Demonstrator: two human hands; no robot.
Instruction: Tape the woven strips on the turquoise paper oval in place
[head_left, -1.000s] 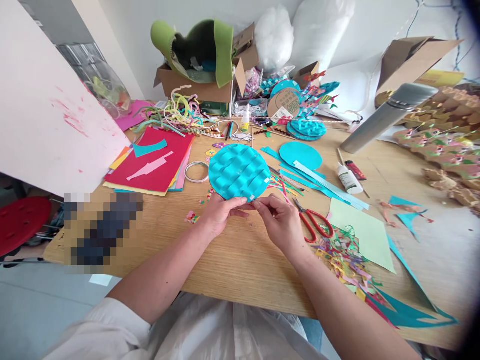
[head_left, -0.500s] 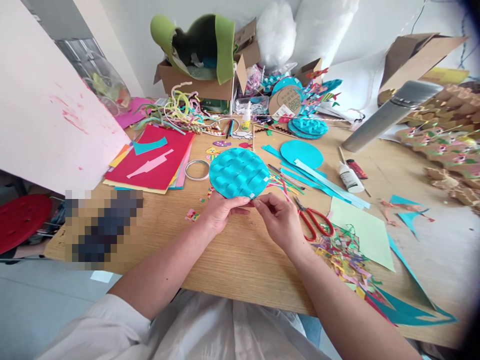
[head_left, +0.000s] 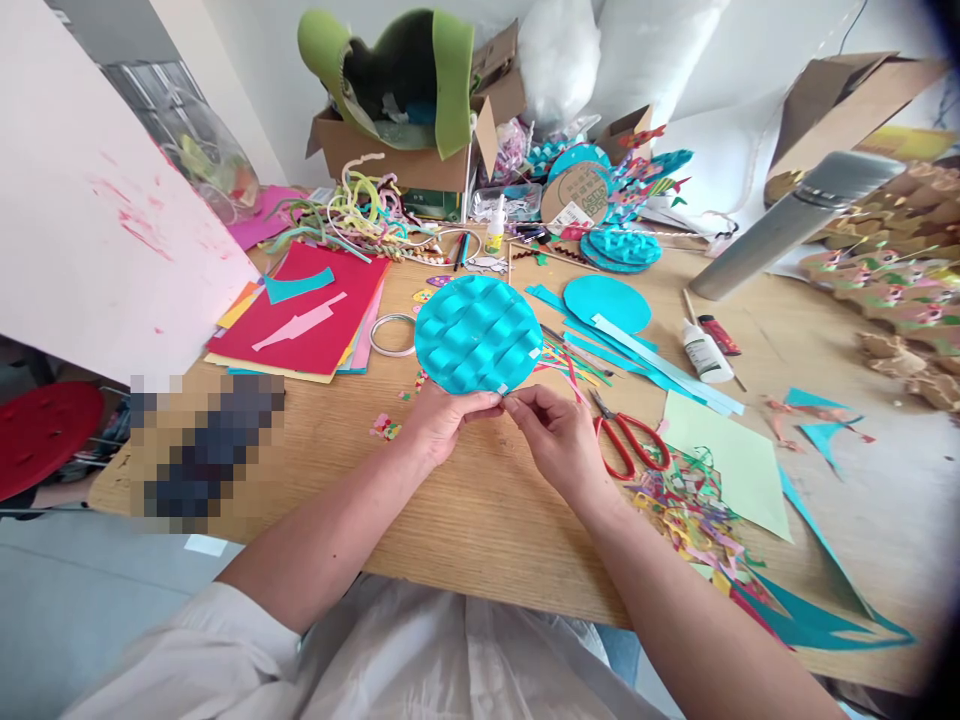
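A round turquoise paper disc with raised, woven-looking waves is held up in front of me. My left hand is closed on its lower edge, thumb on the near side. My right hand pinches at the same lower rim, its fingertips meeting my left thumb tip; whatever is between those fingertips is too small to make out. Small pale squares show on the disc's lower right edge. Red-handled scissors lie just right of my right hand. A roll of tape rests left of the disc.
Coloured paper sheets lie at left. Behind the disc are a flat turquoise circle and paper strips. At right stand a glue bottle and a grey flask, with paper scraps nearer me. Boxes line the back.
The disc has tilted up slightly and shows more of its face. Both hands keep their hold at its lower edge. The whole view has shifted a little.
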